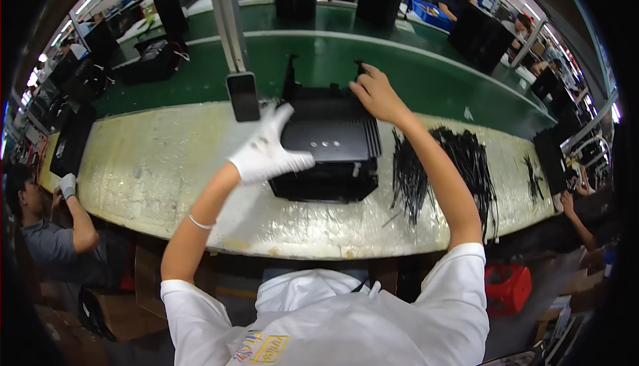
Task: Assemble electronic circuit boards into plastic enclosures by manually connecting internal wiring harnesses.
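A black computer case (326, 141) lies on the pale, film-covered bench in front of me. Its far side has upright black parts at both corners. My left hand (266, 149), in a white glove and slightly blurred, hovers over the case's left side with thumb and fingers spread, holding nothing. At the far right corner, my bare right hand (379, 93) has its fingers bent around the upright edge of the case. The fingertips are partly hidden there.
Black cable ties (442, 166) lie heaped right of the case. A phone (243, 97) stands against a metal post (229, 26). Beyond the bench runs a green conveyor (219, 63) with other black cases. A co-worker (60, 226) works at the left; a red stool (507, 289) stands lower right.
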{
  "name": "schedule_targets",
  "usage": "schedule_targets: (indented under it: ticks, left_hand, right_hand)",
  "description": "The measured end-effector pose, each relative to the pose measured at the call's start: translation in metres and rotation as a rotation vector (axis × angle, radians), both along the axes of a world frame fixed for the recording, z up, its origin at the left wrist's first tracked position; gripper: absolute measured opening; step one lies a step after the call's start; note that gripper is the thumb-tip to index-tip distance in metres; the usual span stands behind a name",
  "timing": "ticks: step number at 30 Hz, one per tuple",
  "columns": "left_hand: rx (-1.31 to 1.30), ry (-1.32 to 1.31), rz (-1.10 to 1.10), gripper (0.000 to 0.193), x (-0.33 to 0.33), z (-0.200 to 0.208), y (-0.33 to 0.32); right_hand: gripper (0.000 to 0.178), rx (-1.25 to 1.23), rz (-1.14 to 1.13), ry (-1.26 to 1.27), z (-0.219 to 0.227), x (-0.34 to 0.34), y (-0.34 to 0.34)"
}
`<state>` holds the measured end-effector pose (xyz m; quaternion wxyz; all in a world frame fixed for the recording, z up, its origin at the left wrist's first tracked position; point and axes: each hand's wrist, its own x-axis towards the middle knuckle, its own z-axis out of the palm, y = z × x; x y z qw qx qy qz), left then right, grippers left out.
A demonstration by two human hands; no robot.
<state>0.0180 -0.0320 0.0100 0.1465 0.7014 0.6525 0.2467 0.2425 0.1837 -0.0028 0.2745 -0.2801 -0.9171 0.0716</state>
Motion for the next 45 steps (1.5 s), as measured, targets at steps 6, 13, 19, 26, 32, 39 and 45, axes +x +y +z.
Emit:
schedule_targets:
  ticks: [6,13,19,26,32,39,45]
  left_hand:
    - [-0.156,-0.080,0.042,0.111,0.010,0.018,-0.008]
    - [-0.184,-0.136,-0.023,0.106,0.021,0.006,0.054]
    - [-0.028,-0.500,0.007,0.075,0.029,-0.017,0.194]
    - [0.202,-0.655,0.340,0.071,0.062,-0.054,0.304]
    - [0.239,-0.420,0.237,0.069,0.044,-0.100,0.241]
    - [-0.211,0.229,0.062,0.065,0.039,-0.123,0.091]
    - [-0.004,0.229,0.062,0.061,0.049,-0.157,0.076]
  right_hand:
    - [0.049,0.073,-0.087,-0.544,0.032,0.065,-0.069]
    - [0.071,-0.600,0.143,-0.352,-0.018,0.102,-0.095]
    - [0.051,-0.451,-0.086,0.104,-0.052,0.110,0.008]
    - [0.048,0.025,-0.731,-0.098,-0.077,0.093,0.105]
    - [0.039,0.032,-0.424,-0.297,-0.057,0.056,0.005]
    - [0.021,-0.162,-0.004,-0.337,-0.071,-0.005,-0.069]
    - [0.041,0.100,-0.135,0.000,-0.165,-0.047,-0.028]
